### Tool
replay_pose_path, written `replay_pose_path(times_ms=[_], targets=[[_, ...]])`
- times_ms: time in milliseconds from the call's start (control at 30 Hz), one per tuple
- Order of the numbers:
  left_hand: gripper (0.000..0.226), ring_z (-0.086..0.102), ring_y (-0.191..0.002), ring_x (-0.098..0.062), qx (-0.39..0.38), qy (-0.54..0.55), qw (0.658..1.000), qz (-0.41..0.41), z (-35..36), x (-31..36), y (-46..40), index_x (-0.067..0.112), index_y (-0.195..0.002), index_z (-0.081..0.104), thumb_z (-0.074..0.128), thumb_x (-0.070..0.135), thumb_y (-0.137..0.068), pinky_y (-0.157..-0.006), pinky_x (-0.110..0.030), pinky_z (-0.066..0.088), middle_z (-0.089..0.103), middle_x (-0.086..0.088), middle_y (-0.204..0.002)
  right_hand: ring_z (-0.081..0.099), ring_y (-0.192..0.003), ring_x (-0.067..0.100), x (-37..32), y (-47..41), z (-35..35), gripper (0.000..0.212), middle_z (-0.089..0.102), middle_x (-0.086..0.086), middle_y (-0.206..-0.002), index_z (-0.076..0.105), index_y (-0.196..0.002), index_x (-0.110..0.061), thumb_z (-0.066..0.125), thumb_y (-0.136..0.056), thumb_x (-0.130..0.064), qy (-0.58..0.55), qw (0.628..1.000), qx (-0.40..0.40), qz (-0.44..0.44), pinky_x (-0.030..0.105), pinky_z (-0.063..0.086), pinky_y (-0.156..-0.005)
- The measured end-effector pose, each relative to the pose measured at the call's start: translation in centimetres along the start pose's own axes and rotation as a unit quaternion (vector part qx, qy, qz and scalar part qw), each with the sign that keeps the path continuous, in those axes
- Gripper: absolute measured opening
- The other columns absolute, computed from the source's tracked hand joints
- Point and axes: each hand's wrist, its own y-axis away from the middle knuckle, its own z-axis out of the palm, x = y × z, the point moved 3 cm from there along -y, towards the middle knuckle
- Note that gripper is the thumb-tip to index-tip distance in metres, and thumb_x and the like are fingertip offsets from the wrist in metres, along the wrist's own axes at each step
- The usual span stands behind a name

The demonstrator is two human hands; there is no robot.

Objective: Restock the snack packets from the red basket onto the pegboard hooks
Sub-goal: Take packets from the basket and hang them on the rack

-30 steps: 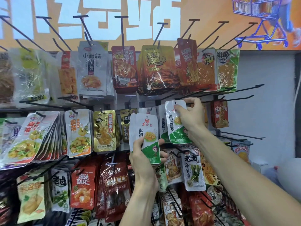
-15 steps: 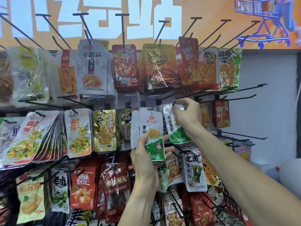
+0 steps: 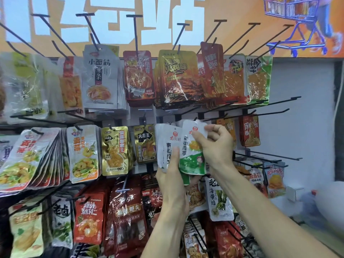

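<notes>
Restocking at the pegboard's middle row. The right hand [image 3: 216, 146] pinches the top edge of a white-and-green packet [image 3: 192, 151] between thumb and curled fingers [image 3: 214, 128], holding it upright with its hang hole raised toward the black hook [image 3: 214, 119] just above. The grip at the top appears chosen so that the hole can be steered onto the hook tip; whether the hole is already threaded cannot be told, since the fingers cover it.

The left hand [image 3: 174, 185] grips a spare stack of matching packets [image 3: 167, 146] from below, thumb pressed on the front face, just beside and slightly behind the one being hung. Held low, the stack stays fanned and ready to hand without blocking the hook.

The packet is a flat, glossy pouch: white upper half with a red round logo and dark vertical characters, a yellow food picture at the centre, green lower portion with a small cartoon figure. Its film creases slightly under the grip, so it likely bends easily.

Neighbouring gold packets [image 3: 115, 149] hang to the left, red ones [image 3: 249, 131] to the right. The red basket is not in view.
</notes>
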Motion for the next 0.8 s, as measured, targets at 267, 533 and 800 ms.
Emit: replay_pose_path(times_ms=[267, 533, 800], targets=[[0.039, 0.08, -0.078, -0.036, 0.038, 0.002, 0.997, 0.064, -1.0, 0.7, -0.4, 0.013, -0.139, 0.06, 0.056, 0.037, -0.109, -0.057, -0.033, 0.064, 0.081, -0.014, -0.092, 0.072, -0.104, 0.022, -1.0, -2.9, -0.1, 0.032, 0.073, -0.007, -0.11, 0.075, -0.115, -0.024, 0.087, -0.085, -0.026, 0.066, 0.996, -0.005, -0.057, 0.045, 0.062, -0.087], [0.043, 0.08, -0.084, -0.036, 0.03, 0.015, 0.996, 0.077, -1.3, 1.3, -0.3, 0.013, -0.144, 0.055, 0.058, 0.036, -0.108, -0.06, -0.035, 0.065, 0.081, -0.014, -0.099, 0.069, -0.086, 0.012, -1.2, -3.2, -0.6, 0.034, 0.07, 0.0, -0.111, 0.076, -0.118, -0.018, 0.086, -0.085, -0.017, 0.121, 0.99, -0.025, -0.067, 0.026, 0.059, -0.061], [0.051, 0.08, -0.084, -0.038, 0.035, 0.031, 0.996, 0.075, -1.3, 1.7, 0.2, 0.016, -0.149, 0.049, 0.064, 0.033, -0.104, -0.062, -0.041, 0.065, 0.075, -0.018, -0.12, 0.072, -0.096, 0.024, -1.4, -3.3, -0.4, 0.035, 0.073, -0.004, -0.105, 0.077, -0.116, -0.028, 0.087, -0.082, -0.024, 0.155, 0.986, -0.01, -0.068, 0.05, 0.062, -0.082]])
